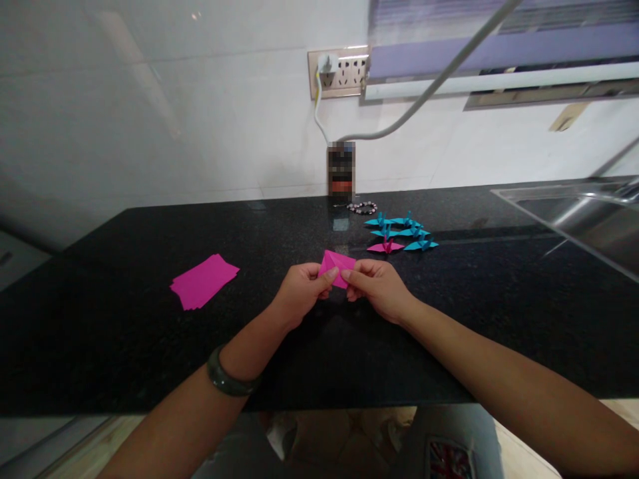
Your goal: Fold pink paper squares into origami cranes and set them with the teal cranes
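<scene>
A small folded sheet of pink origami paper (337, 262) is held up between my two hands above the dark counter. My left hand (305, 290) pinches its left side, thumb on top. On the right side, my right hand (375, 286) grips it the same way, its thumb close to the left one. Crease lines and overlapping flaps show on the paper's face; its lower part is partly behind the thumbs. Just beyond my right hand sit several blue paper cranes (383, 231) in rows, with one pink paper crane (386, 247) at the front left of the group.
A stack of pink paper sheets (204, 282) lies on the black counter (124, 332) to the left. A phone-like upright object (341, 169), blurred, leans at the wall with a cable. Near it lies a beaded bracelet (364, 208). A metal sink (589, 219) is set at the right.
</scene>
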`<state>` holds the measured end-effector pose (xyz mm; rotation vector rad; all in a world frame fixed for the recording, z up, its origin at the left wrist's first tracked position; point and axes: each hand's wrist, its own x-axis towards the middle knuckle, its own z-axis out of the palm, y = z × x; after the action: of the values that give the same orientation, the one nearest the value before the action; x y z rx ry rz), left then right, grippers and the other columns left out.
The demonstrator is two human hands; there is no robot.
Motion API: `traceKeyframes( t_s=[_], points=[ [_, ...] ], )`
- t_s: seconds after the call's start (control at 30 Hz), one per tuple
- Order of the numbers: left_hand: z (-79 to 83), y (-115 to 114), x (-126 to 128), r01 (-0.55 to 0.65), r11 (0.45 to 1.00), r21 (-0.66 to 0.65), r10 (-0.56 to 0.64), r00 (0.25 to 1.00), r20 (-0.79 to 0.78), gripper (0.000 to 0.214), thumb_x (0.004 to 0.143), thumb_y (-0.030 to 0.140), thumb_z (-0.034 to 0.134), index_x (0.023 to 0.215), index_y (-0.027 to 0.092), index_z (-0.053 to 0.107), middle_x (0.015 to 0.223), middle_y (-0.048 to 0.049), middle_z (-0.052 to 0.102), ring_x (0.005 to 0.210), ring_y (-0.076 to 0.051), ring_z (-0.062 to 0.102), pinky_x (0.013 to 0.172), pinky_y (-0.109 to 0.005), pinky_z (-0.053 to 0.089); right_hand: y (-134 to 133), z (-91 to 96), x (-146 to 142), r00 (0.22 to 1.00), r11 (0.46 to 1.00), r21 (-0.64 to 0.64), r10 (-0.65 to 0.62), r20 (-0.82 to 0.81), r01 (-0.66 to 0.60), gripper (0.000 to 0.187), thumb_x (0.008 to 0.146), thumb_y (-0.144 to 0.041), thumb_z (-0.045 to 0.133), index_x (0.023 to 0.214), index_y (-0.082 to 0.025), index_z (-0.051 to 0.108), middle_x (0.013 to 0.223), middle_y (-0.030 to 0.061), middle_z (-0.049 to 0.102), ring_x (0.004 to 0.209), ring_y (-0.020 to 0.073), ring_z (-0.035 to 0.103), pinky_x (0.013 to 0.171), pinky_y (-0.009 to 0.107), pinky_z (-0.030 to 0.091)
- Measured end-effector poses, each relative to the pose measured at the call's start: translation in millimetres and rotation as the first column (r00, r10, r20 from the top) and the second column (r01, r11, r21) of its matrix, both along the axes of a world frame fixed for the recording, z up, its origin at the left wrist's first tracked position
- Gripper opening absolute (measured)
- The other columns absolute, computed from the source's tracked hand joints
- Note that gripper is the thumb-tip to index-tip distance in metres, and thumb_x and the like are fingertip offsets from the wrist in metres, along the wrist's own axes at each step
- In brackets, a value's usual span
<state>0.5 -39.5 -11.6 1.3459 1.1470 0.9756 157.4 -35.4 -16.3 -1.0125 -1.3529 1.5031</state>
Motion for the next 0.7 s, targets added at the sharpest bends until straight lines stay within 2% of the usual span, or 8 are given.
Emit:
traceKeyframes(
  t_s=[0.17, 0.4, 0.57, 0.7],
  points=[
    [-0.5, -0.6, 1.9, 0.003, 0.999, -0.037, -0.001, 0.998, 0.065, 0.03, 0.067, 0.042, 0.06, 0.073, 0.013, 0.062, 0.064, -0.0012, 0.057, 0.053, -0.008, 0.048, 0.053, -0.021, 0.041, 0.7, -0.6, 0.5, 0.996, 0.998, 0.066, -0.031, 0.079, 0.026, 0.028, 0.069, -0.036, 0.059, 0.053, -0.015, 0.049, 0.045, -0.0027, 0.053, 0.04, 0.0057, 0.046, 0.043, 0.018, 0.036],
    [-0.7, 1.3, 0.7, -0.021, 0.998, -0.058, 0.025, 0.997, 0.076, 0.027, 0.065, 0.038, 0.063, 0.075, 0.012, 0.062, 0.069, -0.0025, 0.06, 0.056, -0.008, 0.051, 0.055, -0.022, 0.042, 2.4, -5.8, 1.1, 0.999, 0.999, -0.008, 0.037, -0.005, -0.037, 0.028, 0.067, -0.038, 0.061, 0.054, -0.015, 0.052, 0.046, -0.0019, 0.054, 0.041, 0.0069, 0.048, 0.044, 0.02, 0.039],
    [-1.1, 1.3, -0.7, -0.019, 0.999, -0.037, 0.021, 0.998, 0.066, 0.027, 0.065, 0.038, 0.064, 0.074, 0.013, 0.063, 0.068, -0.0018, 0.061, 0.056, -0.009, 0.051, 0.054, -0.022, 0.042, 2.4, -5.9, 1.4, 1.0, 1.0, 0.001, 0.026, 0.017, -0.026, 0.029, 0.066, -0.039, 0.061, 0.054, -0.014, 0.053, 0.046, -0.002, 0.053, 0.041, 0.0066, 0.047, 0.044, 0.019, 0.038],
    [-1.2, 0.5, -0.8, 0.016, 0.999, -0.041, -0.013, 0.997, 0.075, 0.03, 0.065, 0.038, 0.064, 0.082, 0.014, 0.065, 0.072, -0.003, 0.062, 0.058, -0.009, 0.053, 0.055, -0.022, 0.042, 2.3, -5.7, -0.4, 1.0, 1.0, 0.017, -0.006, 0.028, 0.006, 0.027, 0.067, -0.039, 0.061, 0.057, -0.015, 0.051, 0.047, -0.0029, 0.052, 0.042, 0.0069, 0.047, 0.044, 0.02, 0.038]
  ],
)
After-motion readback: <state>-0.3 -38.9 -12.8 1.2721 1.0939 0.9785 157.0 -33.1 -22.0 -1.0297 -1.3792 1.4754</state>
